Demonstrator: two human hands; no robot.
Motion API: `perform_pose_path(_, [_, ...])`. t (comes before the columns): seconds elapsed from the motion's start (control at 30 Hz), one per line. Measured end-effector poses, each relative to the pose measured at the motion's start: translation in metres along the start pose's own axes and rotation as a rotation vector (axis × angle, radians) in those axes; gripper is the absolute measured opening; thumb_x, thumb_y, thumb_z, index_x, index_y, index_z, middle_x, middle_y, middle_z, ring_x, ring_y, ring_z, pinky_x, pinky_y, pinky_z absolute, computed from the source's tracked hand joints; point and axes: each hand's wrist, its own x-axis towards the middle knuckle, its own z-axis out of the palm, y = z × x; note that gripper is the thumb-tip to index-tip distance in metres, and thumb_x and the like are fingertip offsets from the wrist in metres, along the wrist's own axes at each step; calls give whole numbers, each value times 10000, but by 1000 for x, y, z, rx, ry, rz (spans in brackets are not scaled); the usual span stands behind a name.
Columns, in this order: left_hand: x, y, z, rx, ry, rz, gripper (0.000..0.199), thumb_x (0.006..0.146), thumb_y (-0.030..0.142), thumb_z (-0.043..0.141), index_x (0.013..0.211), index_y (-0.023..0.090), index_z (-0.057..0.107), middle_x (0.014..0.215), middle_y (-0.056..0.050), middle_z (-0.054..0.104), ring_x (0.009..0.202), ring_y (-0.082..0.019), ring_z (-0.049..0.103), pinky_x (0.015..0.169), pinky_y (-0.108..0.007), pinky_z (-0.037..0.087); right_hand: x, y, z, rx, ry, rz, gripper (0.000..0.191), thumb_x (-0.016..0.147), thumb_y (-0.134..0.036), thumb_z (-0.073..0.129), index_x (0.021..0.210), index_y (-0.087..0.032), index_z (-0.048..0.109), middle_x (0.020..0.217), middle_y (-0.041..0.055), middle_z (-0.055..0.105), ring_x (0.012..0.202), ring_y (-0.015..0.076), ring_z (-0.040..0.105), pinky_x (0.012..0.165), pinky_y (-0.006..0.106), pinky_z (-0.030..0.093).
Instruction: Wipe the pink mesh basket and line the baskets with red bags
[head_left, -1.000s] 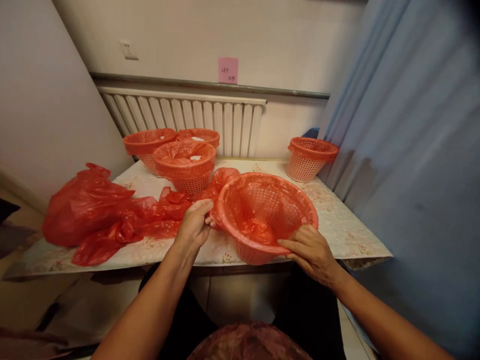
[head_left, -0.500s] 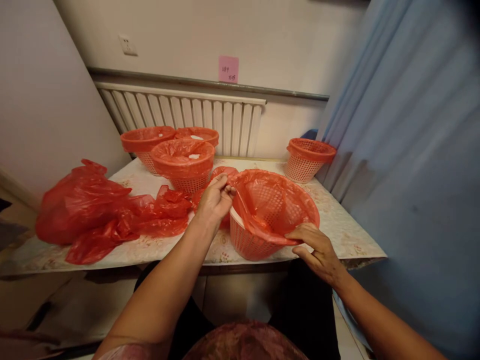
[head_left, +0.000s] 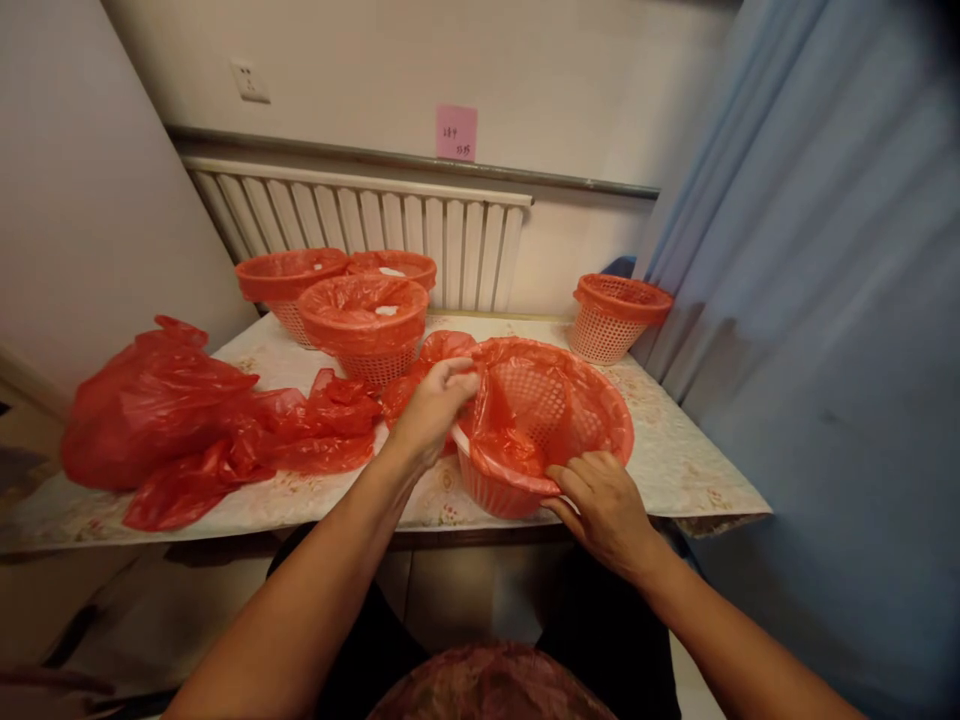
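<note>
A round plastic basket [head_left: 495, 490] with perforated sides stands near the table's front edge. It is lined with a thin red plastic bag [head_left: 536, 400], whose edge is folded over much of the rim. At the left rim, the fingers of my left hand [head_left: 435, 410] are bent at the bag's edge and appear to pinch it. Part of the pale rim shows bare just below that hand. My right hand [head_left: 604, 505] grips the bag over the front right rim, thumb outside and fingers on top.
Several similar lined baskets [head_left: 367, 320] are grouped at the back left. Another lined basket [head_left: 619, 315] is at the back right, beside a blue curtain [head_left: 810, 300]. Crumpled red bags [head_left: 165, 410] lie on the left of the flowered tablecloth [head_left: 705, 470]. Behind is a radiator [head_left: 360, 225].
My right hand has moved left along the front rim, and the bag there now lies lower over it. My left hand has shifted slightly, still at the left rim.
</note>
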Motion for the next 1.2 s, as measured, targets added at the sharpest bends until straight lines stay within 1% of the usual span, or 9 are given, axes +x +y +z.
perform_pose_path(0.23, [-51, -2, 4, 752, -216, 130, 577, 667, 80, 663, 1224, 229, 620, 807, 8, 615, 792, -169, 579, 788, -302, 456, 5, 2, 2, 12, 8, -3, 231, 932, -384, 543, 982, -170, 614, 780, 49, 582, 750, 215, 455, 713, 356, 304])
perform_pose_path(0.3, [-50, -3, 10, 662, -248, 88, 513, 696, 57, 603, 1178, 226, 646, 689, 29, 579, 682, -147, 577, 708, -279, 478, 5, 2, 1, 32, 4, -7, 248, 924, -397, 556, 1005, -170, 612, 785, 48, 586, 750, 215, 460, 712, 356, 307])
perform_pose_path(0.4, [-34, -3, 20, 221, -277, -120, 311, 744, 108, 589, 1041, 187, 643, 590, 56, 512, 485, -90, 516, 518, -217, 459, 4, 2, 2, 58, 22, -22, 334, 904, -465, 569, 1025, -157, 613, 781, 54, 593, 738, 217, 462, 699, 359, 313])
perform_pose_path(0.5, [-11, -6, 25, -160, -188, -165, 197, 738, 102, 618, 927, 153, 591, 627, 46, 536, 501, -72, 560, 508, -182, 481, 3, 2, 4, 98, 101, -32, 348, 911, -465, 560, 1027, -142, 614, 826, 79, 627, 761, 220, 491, 715, 368, 336])
perform_pose_path(0.63, [9, -19, 27, -51, -33, -2, 146, 771, 60, 574, 893, 136, 600, 687, 37, 558, 545, -70, 608, 559, -193, 533, 7, 3, 1, 251, 180, -31, 180, 961, -306, 513, 990, -162, 618, 821, 57, 656, 757, 188, 537, 758, 358, 371])
perform_pose_path(0.8, [7, -31, 27, 194, -1, 105, 156, 834, 97, 532, 954, 152, 615, 766, 17, 611, 591, -94, 655, 594, -224, 540, 13, 9, -18, 521, 141, 83, 292, 982, -331, 456, 771, -194, 606, 725, 25, 626, 709, 159, 570, 687, 287, 420])
perform_pose_path(1.03, [7, -32, 26, 205, -22, 91, 181, 793, 71, 560, 938, 155, 628, 722, 6, 641, 643, -111, 659, 642, -228, 511, 41, 80, -27, 451, 365, 623, 293, 887, -388, 479, 691, -200, 588, 629, -12, 565, 610, 141, 509, 588, 247, 404])
perform_pose_path(1.13, [6, -33, 25, 214, -32, 83, 169, 797, 95, 563, 942, 158, 622, 777, -10, 650, 670, -119, 661, 661, -244, 514, 51, 120, -25, 469, 320, 587, 269, 817, -436, 579, 877, -185, 658, 777, 21, 652, 724, 178, 579, 694, 294, 466])
perform_pose_path(1.2, [5, -32, 20, 247, -2, 102, 151, 815, 127, 549, 944, 166, 616, 797, -21, 649, 692, -136, 659, 690, -275, 523, 50, 138, -24, 457, 223, 471, 437, 729, -446, 695, 1071, -178, 650, 998, 73, 682, 905, 234, 615, 817, 367, 488])
